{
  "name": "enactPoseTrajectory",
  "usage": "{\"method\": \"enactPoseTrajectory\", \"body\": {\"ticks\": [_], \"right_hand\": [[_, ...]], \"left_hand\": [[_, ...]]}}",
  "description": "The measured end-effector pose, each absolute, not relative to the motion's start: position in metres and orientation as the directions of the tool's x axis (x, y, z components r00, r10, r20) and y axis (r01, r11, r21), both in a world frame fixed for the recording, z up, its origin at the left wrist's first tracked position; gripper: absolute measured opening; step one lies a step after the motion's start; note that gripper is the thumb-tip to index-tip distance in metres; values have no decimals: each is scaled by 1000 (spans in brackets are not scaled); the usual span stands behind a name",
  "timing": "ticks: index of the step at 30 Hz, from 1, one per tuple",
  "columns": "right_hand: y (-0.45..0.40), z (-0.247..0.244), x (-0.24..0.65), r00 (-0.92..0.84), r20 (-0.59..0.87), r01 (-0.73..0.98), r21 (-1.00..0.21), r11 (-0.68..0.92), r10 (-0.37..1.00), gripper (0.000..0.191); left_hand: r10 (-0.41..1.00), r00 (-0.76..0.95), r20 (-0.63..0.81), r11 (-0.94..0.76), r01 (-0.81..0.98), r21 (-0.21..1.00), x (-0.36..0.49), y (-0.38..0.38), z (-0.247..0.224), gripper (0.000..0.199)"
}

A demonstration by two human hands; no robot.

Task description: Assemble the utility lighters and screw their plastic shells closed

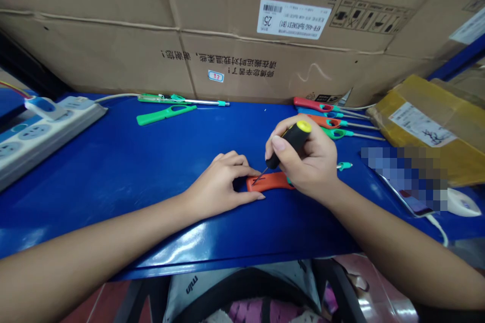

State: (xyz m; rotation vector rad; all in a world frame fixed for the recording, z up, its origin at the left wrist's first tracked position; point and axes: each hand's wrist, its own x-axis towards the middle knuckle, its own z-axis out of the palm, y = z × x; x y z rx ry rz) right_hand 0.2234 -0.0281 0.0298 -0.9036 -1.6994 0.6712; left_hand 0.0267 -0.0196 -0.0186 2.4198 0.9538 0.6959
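An orange long-nosed lighter point(273, 180) lies flat on the blue table. My left hand point(223, 181) steadies its handle end, fingers on the far side and thumb along the near edge. In my right hand point(312, 161) is a screwdriver point(291, 142) with a black and yellow handle, held tilted. Its thin shaft reaches down to the lighter's handle, and the tip is at a dark slot there. My right hand covers the lighter's middle, while its teal nozzle end point(344, 166) shows beyond the wrist.
At the back right lie several lighters point(324, 121) in red, blue, orange and green. Green lighter parts point(166, 114) are at the back left. A power strip point(41, 126) sits left, a phone point(407, 186) and yellow-taped parcel point(420, 126) right. A large carton point(227, 20) stands behind.
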Motion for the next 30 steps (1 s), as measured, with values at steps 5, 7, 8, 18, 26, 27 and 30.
{"method": "enactPoseTrajectory", "body": {"ticks": [5,7,8,18,26,27,30], "right_hand": [[-27,30,224,-194,546,239,-780,579,815,21],[-26,31,226,-229,549,217,-777,592,804,34],[-26,33,227,-251,538,207,-782,588,805,39],[-26,40,239,-328,533,206,-765,610,780,46],[-26,40,240,-390,609,274,-639,718,691,44],[-24,40,240,-401,620,283,-616,735,674,43],[-18,38,241,-390,732,325,-457,828,558,41]], "left_hand": [[717,637,282,-663,501,556,27,-20,-20,37],[717,635,287,-665,498,557,27,-20,-20,37],[716,635,291,-666,495,558,26,-20,-20,37],[708,632,315,-679,487,550,26,-20,-23,36],[704,631,325,-687,490,538,27,-19,-23,36],[705,631,323,-686,492,536,27,-19,-23,36],[706,631,321,-686,496,533,27,-19,-23,35]]}}
